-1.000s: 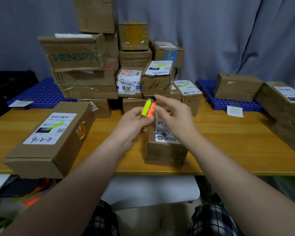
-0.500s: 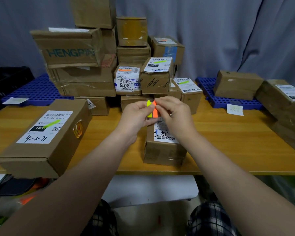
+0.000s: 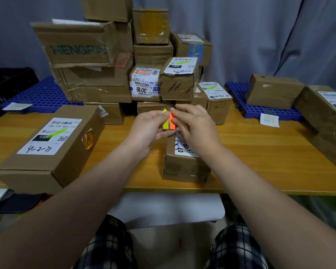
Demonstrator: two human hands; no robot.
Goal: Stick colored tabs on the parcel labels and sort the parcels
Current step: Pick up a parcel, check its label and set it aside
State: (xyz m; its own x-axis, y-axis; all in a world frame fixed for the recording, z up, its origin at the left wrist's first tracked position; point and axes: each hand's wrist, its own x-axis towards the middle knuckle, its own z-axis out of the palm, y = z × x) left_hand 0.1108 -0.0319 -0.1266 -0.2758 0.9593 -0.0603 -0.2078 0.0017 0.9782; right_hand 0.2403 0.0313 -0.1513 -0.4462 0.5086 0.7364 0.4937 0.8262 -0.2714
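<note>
The left hand (image 3: pixel 145 129) had its fingers (image 3: pixel 153 117) curled, pinching the lower ends of a yellow-green tab (image 3: pixel 165 122) and an orange tab (image 3: pixel 172 123), side by side with tips toward 12 o'clock. The right hand (image 3: pixel 198 127), fingers bent, pinched the orange tab's upper edge. Both hands hung above a small parcel (image 3: pixel 184 164) at the tabletop's (image 3: pixel 260 152) near edge, its label (image 3: pixel 182 150) partly hidden. At 9 o'clock lay a large parcel (image 3: pixel 47 162) whose label bore a green tab. Stacked parcels (image 3: pixel 97 78) stood at 12 o'clock.
</note>
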